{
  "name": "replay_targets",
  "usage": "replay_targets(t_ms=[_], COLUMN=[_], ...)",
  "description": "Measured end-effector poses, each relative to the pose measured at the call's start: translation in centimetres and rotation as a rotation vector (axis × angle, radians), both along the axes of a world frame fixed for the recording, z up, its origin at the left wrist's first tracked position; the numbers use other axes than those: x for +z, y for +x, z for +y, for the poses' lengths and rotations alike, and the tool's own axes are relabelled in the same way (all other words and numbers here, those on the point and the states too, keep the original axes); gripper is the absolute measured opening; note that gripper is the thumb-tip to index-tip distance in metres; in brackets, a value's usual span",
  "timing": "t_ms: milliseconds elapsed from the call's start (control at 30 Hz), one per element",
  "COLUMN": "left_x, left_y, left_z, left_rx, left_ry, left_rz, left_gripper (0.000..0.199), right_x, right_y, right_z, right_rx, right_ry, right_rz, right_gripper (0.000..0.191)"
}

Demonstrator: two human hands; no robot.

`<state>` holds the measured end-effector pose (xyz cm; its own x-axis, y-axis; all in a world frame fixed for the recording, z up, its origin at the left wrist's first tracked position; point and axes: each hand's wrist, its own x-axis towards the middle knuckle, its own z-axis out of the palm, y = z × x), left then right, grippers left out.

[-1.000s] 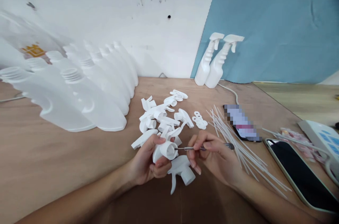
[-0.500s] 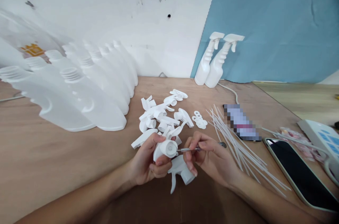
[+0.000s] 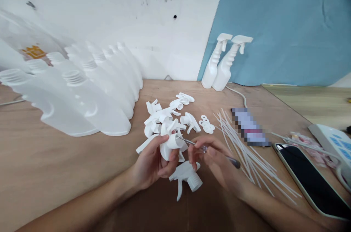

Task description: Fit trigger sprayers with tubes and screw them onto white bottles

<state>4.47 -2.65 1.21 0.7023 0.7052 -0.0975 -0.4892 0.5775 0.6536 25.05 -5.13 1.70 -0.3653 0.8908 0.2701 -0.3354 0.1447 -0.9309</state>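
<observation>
My left hand (image 3: pixel 155 162) is closed around a white trigger sprayer head (image 3: pixel 166 147), its round collar turned toward the right. In my right hand (image 3: pixel 216 164) is a thin screwdriver (image 3: pixel 204 149) with a metal shaft and a dark handle end. Its tip reaches the mouth of the collar; how deep it goes, I cannot tell. Another trigger sprayer head (image 3: pixel 186 176) lies on the table just below both hands. Beyond them is a loose pile of white sprayer heads (image 3: pixel 161 116). White ring washers (image 3: pixel 206 124) lie to the right of the pile.
White bottles without tops (image 3: pixel 101 104) stand in rows at the left. Two bottles with sprayers (image 3: pixel 222 74) stand by the blue cloth (image 3: pixel 274 34). Thin white tubes (image 3: pixel 246 151), a blurred phone (image 3: pixel 251 129), a black-screened phone (image 3: pixel 309 180) and a white device (image 3: pixel 333 144) are at the right.
My left hand has raised and tilted the sprayer head, so its collar faces more to the right. The screwdriver now slants more steeply, with its handle end lower.
</observation>
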Motion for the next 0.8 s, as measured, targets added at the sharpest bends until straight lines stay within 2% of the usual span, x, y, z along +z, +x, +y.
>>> replay_targets(t_ms=[100,167,233,300,367,433,533,600,667,733,800], left_x=[-0.1,-0.5,-0.7,-0.5,-0.1,0.3,0.2,-0.2,-0.6,-0.8,-1.0], left_y=[0.2,0.1,-0.4,-1.1,-1.7,-2.2,-2.2,-2.0,-1.8,-1.8,-1.9], left_z=[-0.3,-0.6,-0.8,-0.8,-0.6,-0.1,0.5,0.7,0.8,0.7,0.6], left_rx=[0.209,0.316,0.403,0.498,0.564,0.576,0.569,0.572,0.559,0.546,0.514], left_ry=[0.215,0.382,0.543,0.745,1.001,1.257,1.539,1.685,1.809,1.895,1.920], left_rz=[0.104,0.159,0.260,0.423,0.634,0.793,0.889,0.960,1.056,1.119,1.158], left_gripper=[0.027,0.024,0.028,0.034,0.037,0.039,0.047,0.052,0.055,0.056,0.058], right_x=[0.1,0.1,0.0,0.1,0.3,0.7,1.1,1.0,0.7,0.4,0.4], right_y=[0.8,1.4,2.0,2.7,3.4,4.3,5.3,5.8,6.1,6.4,6.6], right_z=[-0.2,-0.1,0.1,0.7,1.6,2.5,3.8,4.4,4.9,5.3,5.5], right_rx=[-0.101,-0.186,-0.318,-0.494,-0.644,-0.718,-0.721,-0.732,-0.752,-0.783,-0.803], right_ry=[0.514,0.807,0.951,0.981,0.981,0.935,0.650,0.418,0.252,0.156,0.125], right_rz=[-0.459,-0.644,-0.726,-0.752,-0.737,-0.725,-0.782,-0.796,-0.771,-0.727,-0.687], right_gripper=[0.028,0.032,0.031,0.029,0.023,0.018,0.029,0.037,0.041,0.042,0.041])
